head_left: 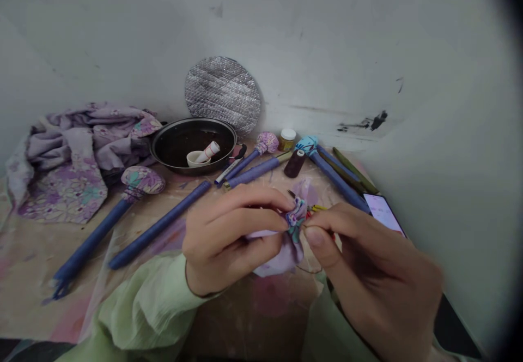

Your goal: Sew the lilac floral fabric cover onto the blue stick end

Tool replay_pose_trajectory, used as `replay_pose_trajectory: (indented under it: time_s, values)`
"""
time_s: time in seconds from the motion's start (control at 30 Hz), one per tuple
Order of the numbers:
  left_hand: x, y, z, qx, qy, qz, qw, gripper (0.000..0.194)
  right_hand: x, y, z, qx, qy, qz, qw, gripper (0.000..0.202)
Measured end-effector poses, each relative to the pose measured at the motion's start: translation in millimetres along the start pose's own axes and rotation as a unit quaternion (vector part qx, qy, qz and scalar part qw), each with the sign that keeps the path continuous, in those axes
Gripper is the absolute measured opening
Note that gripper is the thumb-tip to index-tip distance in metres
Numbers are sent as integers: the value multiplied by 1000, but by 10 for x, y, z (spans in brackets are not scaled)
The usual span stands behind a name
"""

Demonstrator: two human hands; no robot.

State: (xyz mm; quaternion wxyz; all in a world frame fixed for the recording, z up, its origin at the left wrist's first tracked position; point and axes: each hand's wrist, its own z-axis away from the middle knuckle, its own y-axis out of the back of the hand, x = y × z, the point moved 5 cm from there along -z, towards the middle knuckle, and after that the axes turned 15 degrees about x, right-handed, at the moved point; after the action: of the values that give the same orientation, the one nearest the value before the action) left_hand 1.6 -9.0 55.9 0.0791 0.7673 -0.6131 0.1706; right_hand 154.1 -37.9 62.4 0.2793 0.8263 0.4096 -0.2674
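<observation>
Three cloth-headed sticks (95,239) look already done on the table (32,275); the gathered cloth (295,220) between my hands seems unfinished, its folds pinched in my left hand (232,236). What my right hand (376,264) grips, I cannot tell.

Lilac cloth (65,198) blooms purple, white and teal left of a black pan (175,146), a silver, grid-patterned disc (223,95) behind. Right of the pan: a dark maroon spool (295,164), a yellowish, white-lidded jar (287,140). In front: pale green sleeves (153,296), a lilac scrap (281,258) flecked teal.
</observation>
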Motion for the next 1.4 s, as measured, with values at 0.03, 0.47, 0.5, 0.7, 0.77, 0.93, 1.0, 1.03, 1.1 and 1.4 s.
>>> replay_pose_trajectory:
  time_s: [0.03, 0.47, 0.5, 0.7, 0.77, 0.93, 1.0, 1.03, 1.1, 1.4]
  values:
    - [4, -3, -4, -7, -4, 1, 1000, 14, 0, 2, -2, -3, 2, 3, 1000, 15]
    - [44, -10, -44, -65, -33, 33, 997, 9, -47, 46, 8, -2, 38, 38, 999, 19]
    - [48, -8, -44, -67, -35, 33, 997, 9, -47, 44, 9, -2, 41, 39, 998, 19]
    - [55, 9, -52, -74, -46, 36, 996, 5, -40, 47, -1, -3, 55, 32, 998, 17]
    - [58, 10, -57, -86, -50, 41, 994, 5, -49, 53, -3, 0, 67, 35, 997, 18]
    - [67, 4, -68, -109, -57, 28, 992, 6, -49, 55, -12, 3, 68, 42, 997, 20]
    - [72, 4, -73, -112, -56, 22, 992, 6, -37, 46, -17, -7, 63, 33, 997, 21]
    - [76, 3, -74, -116, -56, 19, 992, 6, -32, 42, -19, -14, 62, 26, 998, 22]
    - [85, 9, -77, -118, -58, 16, 991, 6, -24, 38, -22, -25, 60, 16, 998, 22]
    - [78, 16, -58, -111, -55, 24, 992, 5, -9, 40, -11, -29, 34, -1, 999, 18]
